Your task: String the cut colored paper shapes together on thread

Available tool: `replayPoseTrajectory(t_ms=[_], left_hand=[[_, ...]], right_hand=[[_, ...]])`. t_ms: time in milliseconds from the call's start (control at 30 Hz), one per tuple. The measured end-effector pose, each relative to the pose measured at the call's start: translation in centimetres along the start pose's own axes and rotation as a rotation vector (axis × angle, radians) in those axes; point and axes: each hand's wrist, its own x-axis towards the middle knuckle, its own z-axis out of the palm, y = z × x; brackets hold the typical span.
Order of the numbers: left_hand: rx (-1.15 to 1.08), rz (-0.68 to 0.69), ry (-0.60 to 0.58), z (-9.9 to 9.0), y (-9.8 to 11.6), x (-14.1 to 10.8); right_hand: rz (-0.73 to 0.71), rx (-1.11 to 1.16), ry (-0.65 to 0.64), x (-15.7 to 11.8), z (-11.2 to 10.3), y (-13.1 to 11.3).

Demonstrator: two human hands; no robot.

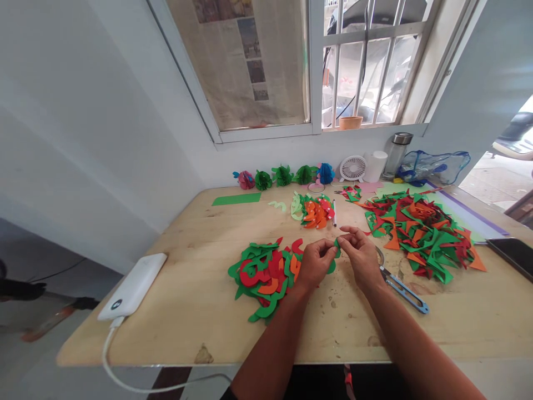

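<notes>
Between my fingertips is a small green paper piece (337, 248), pinched by my left hand (317, 261) on one side and my right hand (358, 254) on the other. Both hands are closed on it just above the table. Left of my left hand lies a loose pile of cut paper shapes (266, 275) in green, red and orange. A pair of scissors with a blue handle (406, 291) rests beside my right wrist. Beyond my hands sits a small heap of orange, red and pale green paper shapes (317, 212), with a pen (334, 213) next to it.
Paper scraps (425, 230) are heaped at the right, near a phone (514, 255). Honeycomb paper figures (283, 175), a small fan (353, 168) and a bottle (397, 155) line the wall. A cabled white power bank (133, 286) lies at the left edge; a green strip (236, 199) lies farther back.
</notes>
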Motion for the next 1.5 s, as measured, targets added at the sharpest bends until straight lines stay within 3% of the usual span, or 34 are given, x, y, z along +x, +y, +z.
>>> replayPoseTrajectory(t_ms=[533, 800, 1167, 1500], left_hand=[[-0.005, 0.006, -0.005, -0.01, 0.17, -0.04], [0.044, 0.04, 0.102, -0.41, 0.07, 0.27], [0.063, 0.049, 0.107, -0.5, 0.41, 0.18], [0.135, 0.064, 0.068, -0.53, 0.37, 0.01]], right_hand=[[0.005, 0.005, 0.004, 0.03, 0.13, -0.09], [-0.044, -0.083, 0.132, 0.34, -0.09, -0.03], [-0.015, -0.171, -0.078, 0.04, 0.06, -0.21], [-0.021, -0.28, -0.083, 0.16, -0.13, -0.13]])
